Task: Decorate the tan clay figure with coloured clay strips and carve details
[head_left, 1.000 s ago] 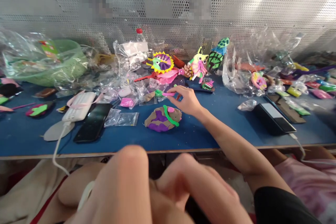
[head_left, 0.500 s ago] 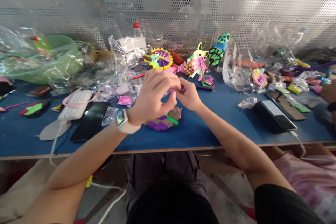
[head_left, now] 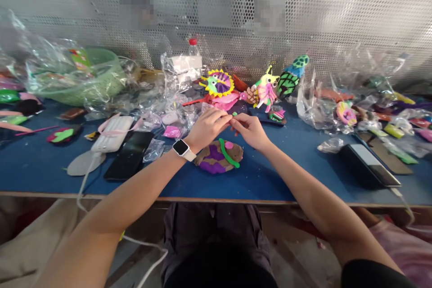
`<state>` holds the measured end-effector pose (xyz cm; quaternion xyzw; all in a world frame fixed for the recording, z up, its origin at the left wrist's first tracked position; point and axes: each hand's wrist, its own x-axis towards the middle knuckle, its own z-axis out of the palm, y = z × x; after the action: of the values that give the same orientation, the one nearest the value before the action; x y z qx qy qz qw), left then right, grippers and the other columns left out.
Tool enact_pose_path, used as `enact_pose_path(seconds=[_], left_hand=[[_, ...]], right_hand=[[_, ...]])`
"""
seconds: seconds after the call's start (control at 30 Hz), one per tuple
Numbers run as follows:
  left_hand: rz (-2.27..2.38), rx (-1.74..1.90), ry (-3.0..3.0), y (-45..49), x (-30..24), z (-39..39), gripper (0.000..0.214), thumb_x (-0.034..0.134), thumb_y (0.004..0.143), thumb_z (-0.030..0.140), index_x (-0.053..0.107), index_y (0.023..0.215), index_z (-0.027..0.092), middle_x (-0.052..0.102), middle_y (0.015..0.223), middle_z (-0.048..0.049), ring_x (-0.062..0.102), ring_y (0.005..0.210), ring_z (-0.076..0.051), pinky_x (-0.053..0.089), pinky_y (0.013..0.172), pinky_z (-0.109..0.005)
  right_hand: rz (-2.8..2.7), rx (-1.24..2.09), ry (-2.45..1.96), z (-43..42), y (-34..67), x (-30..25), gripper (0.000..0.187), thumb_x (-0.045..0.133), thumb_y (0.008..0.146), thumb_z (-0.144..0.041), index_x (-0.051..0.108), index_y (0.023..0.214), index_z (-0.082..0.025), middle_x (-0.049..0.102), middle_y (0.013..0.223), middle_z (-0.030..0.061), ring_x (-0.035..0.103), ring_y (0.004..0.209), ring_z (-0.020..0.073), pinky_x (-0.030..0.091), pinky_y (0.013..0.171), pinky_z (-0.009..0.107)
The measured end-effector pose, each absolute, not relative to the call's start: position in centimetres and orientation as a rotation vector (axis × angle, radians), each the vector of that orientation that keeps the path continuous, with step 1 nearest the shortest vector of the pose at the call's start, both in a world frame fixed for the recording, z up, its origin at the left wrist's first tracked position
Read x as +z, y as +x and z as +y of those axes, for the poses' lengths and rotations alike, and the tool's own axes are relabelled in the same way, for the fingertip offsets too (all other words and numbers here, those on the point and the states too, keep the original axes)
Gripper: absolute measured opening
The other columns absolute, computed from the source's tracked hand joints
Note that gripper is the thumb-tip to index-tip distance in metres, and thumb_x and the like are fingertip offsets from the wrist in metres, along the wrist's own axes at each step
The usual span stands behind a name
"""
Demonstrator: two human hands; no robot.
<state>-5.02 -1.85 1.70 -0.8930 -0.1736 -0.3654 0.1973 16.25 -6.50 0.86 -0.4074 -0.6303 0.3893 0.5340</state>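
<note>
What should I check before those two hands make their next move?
1. Hands together: ok, the left hand and right hand meet at the fingertips.
2. Something pinched between them: cannot tell, the fingers hide it.
3. Brown-and-purple clay piece resting on the blue table: ok.
4. Green strip lying across the clay piece: ok.
5. Pink dot on the clay piece: ok.
6. Black phone apart from the clay piece: ok.

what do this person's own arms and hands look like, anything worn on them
The left hand is ungloved, with a square, dark-faced watch on a pale strap at its wrist. The right hand is ungloved too, its wrist bare. A black sleeve shows on the right upper arm; no left sleeve is in view.
</note>
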Motion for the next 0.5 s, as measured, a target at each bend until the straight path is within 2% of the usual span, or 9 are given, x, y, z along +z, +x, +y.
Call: enact_pose_path(seconds=[0.17, 0.27, 0.4, 0.5], left_hand=[[-0.389, -1.025, -2.482, -5.24, 1.54, -1.77, 0.022, 0.061, 0.118, 0.024, 0.077, 0.131, 0.015, 0.082, 0.11, -0.0109, 0.077, 0.108, -0.026, 0.064, 0.097, -0.044], [-0.386, -1.031, -2.548, -5.4, 1.56, -1.71, 0.023, 0.062, 0.119, 0.03, 0.077, 0.13, 0.017, 0.082, 0.11, -0.0102, 0.077, 0.106, -0.024, 0.065, 0.096, -0.042], [-0.382, -1.024, -2.576, -5.38, 1.56, -1.64, 0.028, 0.059, 0.12, 0.036, 0.079, 0.116, 0.017, 0.081, 0.107, -0.0093, 0.076, 0.101, -0.022, 0.065, 0.094, -0.039], [-0.427, -1.029, -2.592, -5.18, 1.4, -1.53, 0.032, 0.054, 0.122, 0.035, 0.08, 0.114, 0.017, 0.08, 0.104, -0.009, 0.076, 0.098, -0.022, 0.065, 0.092, -0.039]], right_hand=[[-1.573, 0.891, -0.998, -6.4, 16.65, 0.86, 0.064, 0.091, 0.076, -0.085, 0.083, 0.079, -0.022, 0.076, 0.077, 0.0044, 0.063, 0.064, 0.0171, 0.059, 0.061, 0.034], [-1.649, 0.908, -0.988, -6.42, 16.98, 1.12, 0.071, 0.083, 0.081, -0.092, 0.08, 0.074, -0.022, 0.076, 0.077, 0.0044, 0.064, 0.062, 0.0165, 0.059, 0.062, 0.033], [-1.679, 0.897, -1.029, -6.46, 17.21, 1.42, 0.082, 0.066, 0.086, -0.102, 0.074, 0.07, -0.022, 0.075, 0.07, 0.0044, 0.065, 0.059, 0.0161, 0.057, 0.061, 0.032], [-1.674, 0.907, -1.029, -6.43, 17.21, 1.48, 0.081, 0.067, 0.087, -0.1, 0.074, 0.071, -0.022, 0.074, 0.069, 0.0042, 0.066, 0.059, 0.0158, 0.058, 0.06, 0.031]])
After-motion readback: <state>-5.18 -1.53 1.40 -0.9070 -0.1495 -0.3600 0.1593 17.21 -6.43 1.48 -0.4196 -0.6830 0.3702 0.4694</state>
